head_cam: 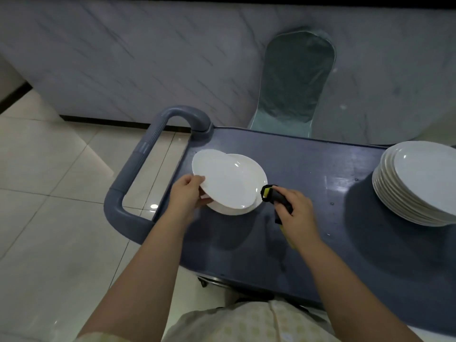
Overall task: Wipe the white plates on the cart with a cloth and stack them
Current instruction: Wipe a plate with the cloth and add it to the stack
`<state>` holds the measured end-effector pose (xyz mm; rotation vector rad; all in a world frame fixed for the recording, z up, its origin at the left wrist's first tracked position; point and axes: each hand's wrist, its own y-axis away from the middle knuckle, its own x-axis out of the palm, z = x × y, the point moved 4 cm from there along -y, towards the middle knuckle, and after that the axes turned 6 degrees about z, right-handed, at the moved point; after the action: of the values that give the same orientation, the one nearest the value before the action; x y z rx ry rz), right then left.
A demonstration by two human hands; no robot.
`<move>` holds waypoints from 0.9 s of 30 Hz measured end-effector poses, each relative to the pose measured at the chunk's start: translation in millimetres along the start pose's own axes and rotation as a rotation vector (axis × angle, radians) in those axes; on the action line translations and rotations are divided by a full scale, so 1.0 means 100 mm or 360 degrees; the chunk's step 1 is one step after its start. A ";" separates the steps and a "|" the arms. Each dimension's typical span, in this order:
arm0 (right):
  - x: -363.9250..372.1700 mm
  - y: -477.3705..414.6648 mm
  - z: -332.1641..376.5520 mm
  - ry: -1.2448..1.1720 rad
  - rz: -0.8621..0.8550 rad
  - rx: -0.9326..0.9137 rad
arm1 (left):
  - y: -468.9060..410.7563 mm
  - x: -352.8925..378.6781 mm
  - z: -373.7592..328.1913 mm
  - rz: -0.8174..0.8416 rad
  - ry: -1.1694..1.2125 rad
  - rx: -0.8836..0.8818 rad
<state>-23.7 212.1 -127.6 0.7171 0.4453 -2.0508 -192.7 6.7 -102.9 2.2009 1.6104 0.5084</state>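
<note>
Head view: left grip (187,193) pinches the tilted top plate (227,181) by its rim, right grip (296,208) clutches cloth (271,193) just beside its opposite edge

Bare cart top (320,174) lies open mid-frame between the small plate pile (229,183) at centre left and the tall plate stack (419,178) at right; the cart handle (145,149) closes the left end.

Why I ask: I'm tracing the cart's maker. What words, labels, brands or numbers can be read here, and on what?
None. No text, label or number shows on the cart, its handle, the plates, the right stack, the cloth or the wall.
</note>
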 end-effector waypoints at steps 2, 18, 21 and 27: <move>-0.02 -0.03 0.05 0.0054 0.0001 -0.0041 | -0.01 0.08 -0.33 0.0036 -0.0270 0.0086; -0.31 -0.11 0.03 -0.0069 -0.0144 -0.0076 | 0.22 -0.28 -0.28 0.0328 0.0344 -0.0101; -0.39 -0.12 0.33 -0.0268 -0.0192 -0.0205 | 0.40 -0.20 0.10 0.0444 0.0696 -0.0178; 0.23 -0.12 1.03 0.0392 0.0190 -0.0534 | 0.58 0.23 0.28 0.0502 0.0663 -0.0107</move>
<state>-77.1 146.6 -62.6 0.7710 0.8445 -1.7255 -124.9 9.8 -97.0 2.4233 1.3986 1.1582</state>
